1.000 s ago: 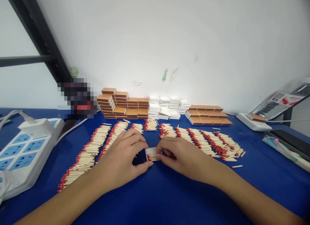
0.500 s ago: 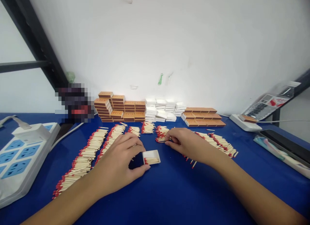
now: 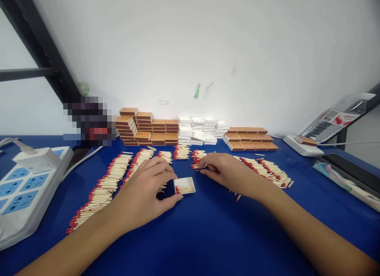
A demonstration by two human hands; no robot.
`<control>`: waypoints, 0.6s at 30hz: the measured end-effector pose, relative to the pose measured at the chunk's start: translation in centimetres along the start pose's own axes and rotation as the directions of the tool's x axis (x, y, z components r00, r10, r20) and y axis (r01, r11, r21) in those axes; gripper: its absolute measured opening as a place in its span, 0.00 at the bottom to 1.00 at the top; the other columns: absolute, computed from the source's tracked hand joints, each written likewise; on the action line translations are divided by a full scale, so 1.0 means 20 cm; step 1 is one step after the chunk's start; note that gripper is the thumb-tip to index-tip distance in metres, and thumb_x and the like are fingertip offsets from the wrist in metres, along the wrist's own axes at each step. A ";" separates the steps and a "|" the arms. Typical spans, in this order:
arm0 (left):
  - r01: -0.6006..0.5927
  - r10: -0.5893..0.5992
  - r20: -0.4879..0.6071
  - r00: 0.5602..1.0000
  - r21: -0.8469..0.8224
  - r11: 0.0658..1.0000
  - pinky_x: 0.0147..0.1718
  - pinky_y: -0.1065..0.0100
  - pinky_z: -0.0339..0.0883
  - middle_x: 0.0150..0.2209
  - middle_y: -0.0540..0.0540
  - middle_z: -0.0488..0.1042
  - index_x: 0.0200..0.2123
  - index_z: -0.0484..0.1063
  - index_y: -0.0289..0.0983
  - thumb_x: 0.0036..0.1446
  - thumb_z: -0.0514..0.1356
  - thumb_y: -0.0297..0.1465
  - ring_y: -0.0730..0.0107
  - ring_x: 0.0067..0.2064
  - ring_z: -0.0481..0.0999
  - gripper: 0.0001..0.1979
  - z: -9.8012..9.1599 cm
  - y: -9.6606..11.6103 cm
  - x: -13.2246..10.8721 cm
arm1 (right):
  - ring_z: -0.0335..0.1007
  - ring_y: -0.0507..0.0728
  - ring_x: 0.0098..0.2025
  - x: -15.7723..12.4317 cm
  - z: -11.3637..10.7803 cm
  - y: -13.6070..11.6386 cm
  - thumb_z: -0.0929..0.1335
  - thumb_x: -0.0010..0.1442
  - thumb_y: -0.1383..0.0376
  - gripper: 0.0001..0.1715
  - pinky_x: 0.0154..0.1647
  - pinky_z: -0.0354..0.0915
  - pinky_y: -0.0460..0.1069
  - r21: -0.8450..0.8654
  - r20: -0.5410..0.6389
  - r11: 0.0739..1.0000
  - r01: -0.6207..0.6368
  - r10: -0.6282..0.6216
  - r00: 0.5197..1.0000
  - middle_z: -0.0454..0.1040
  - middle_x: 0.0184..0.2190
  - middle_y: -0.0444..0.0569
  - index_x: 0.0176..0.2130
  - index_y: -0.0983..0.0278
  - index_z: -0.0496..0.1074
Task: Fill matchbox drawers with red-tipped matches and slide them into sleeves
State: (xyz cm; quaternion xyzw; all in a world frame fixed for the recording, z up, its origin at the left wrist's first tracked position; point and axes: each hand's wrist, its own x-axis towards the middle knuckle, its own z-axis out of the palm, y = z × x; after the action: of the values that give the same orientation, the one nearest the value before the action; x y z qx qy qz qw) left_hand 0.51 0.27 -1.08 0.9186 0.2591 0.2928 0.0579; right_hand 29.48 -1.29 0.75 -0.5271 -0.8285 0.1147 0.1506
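A small white matchbox tray lies on the blue table, with a layer of red-tipped matches along its near side. Thumb and fingers of my left hand grip its left end. To the right, my right hand has its thumb and fingertips pinched at a small pile of matches. How many matches are between those fingers is hidden. Long rows of matches run behind my left wrist, and more loose matches spread beyond my right forearm.
Orange-brown matchbox sleeves are stacked along the wall at left and again at right. White trays stand between them. A power strip occupies the left edge. At right lie a white adapter and a dark phone-like object.
The view has tilted slightly, so things sit a little higher. My right fingertips have shifted slightly left on the match pile. My left hand keeps its grip on the tray.
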 end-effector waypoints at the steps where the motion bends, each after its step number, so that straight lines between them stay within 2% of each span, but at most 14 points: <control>1: 0.001 -0.001 0.003 1.000 -0.002 1.000 0.60 0.50 0.72 0.47 0.44 0.82 0.48 0.79 0.38 0.65 0.72 0.36 0.54 0.55 0.77 0.12 0.00 0.00 0.00 | 0.72 0.55 0.37 0.00 0.00 0.00 0.69 0.73 0.71 0.10 0.39 0.62 0.50 0.002 -0.003 1.000 0.004 -0.004 1.000 0.80 0.37 0.48 0.45 0.62 0.82; 4: 0.003 -0.003 0.013 1.000 0.002 1.000 0.60 0.50 0.72 0.47 0.43 0.82 0.48 0.80 0.39 0.65 0.72 0.36 0.53 0.55 0.77 0.12 0.00 -0.01 0.00 | 0.71 0.55 0.37 0.00 0.00 0.01 0.68 0.73 0.70 0.09 0.39 0.61 0.50 0.003 0.000 1.000 0.012 -0.012 1.000 0.79 0.36 0.47 0.43 0.62 0.81; 8: 0.001 -0.001 0.005 1.000 0.004 1.000 0.59 0.51 0.72 0.47 0.43 0.81 0.48 0.80 0.38 0.64 0.72 0.36 0.53 0.55 0.77 0.12 0.00 -0.01 0.00 | 0.68 0.54 0.34 -0.01 0.00 0.00 0.69 0.73 0.70 0.09 0.37 0.60 0.49 -0.018 0.000 1.000 0.000 0.000 1.000 0.77 0.35 0.46 0.46 0.61 0.81; 13: -0.009 0.010 0.014 1.000 -0.016 1.000 0.57 0.51 0.73 0.45 0.44 0.81 0.47 0.80 0.38 0.65 0.72 0.36 0.55 0.53 0.78 0.11 -0.01 -0.01 0.01 | 0.65 0.54 0.32 0.00 0.00 0.01 0.70 0.72 0.69 0.05 0.36 0.57 0.49 -0.044 -0.028 0.999 0.000 -0.001 1.000 0.74 0.33 0.45 0.45 0.63 0.78; 16: -0.008 0.008 0.023 1.000 -0.001 1.000 0.57 0.50 0.73 0.45 0.44 0.82 0.47 0.81 0.38 0.66 0.71 0.37 0.54 0.52 0.78 0.11 -0.01 0.00 0.02 | 0.65 0.54 0.33 0.00 -0.01 0.00 0.70 0.72 0.68 0.04 0.36 0.57 0.49 -0.042 -0.013 0.999 -0.017 0.016 1.000 0.74 0.33 0.45 0.42 0.63 0.77; 18: -0.009 0.009 0.030 1.000 0.006 1.000 0.58 0.48 0.73 0.45 0.43 0.82 0.47 0.81 0.38 0.66 0.70 0.37 0.53 0.53 0.78 0.11 -0.02 0.00 0.02 | 0.64 0.54 0.32 0.01 -0.01 0.00 0.69 0.73 0.68 0.07 0.36 0.57 0.49 -0.036 0.002 0.999 -0.026 0.026 1.000 0.74 0.32 0.45 0.38 0.63 0.75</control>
State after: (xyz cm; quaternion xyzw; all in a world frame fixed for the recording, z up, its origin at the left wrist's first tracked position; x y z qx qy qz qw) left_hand 0.58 0.44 -0.60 0.9242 0.2548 0.2786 0.0577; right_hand 29.48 -1.16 0.90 -0.5403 -0.8237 0.1022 0.1384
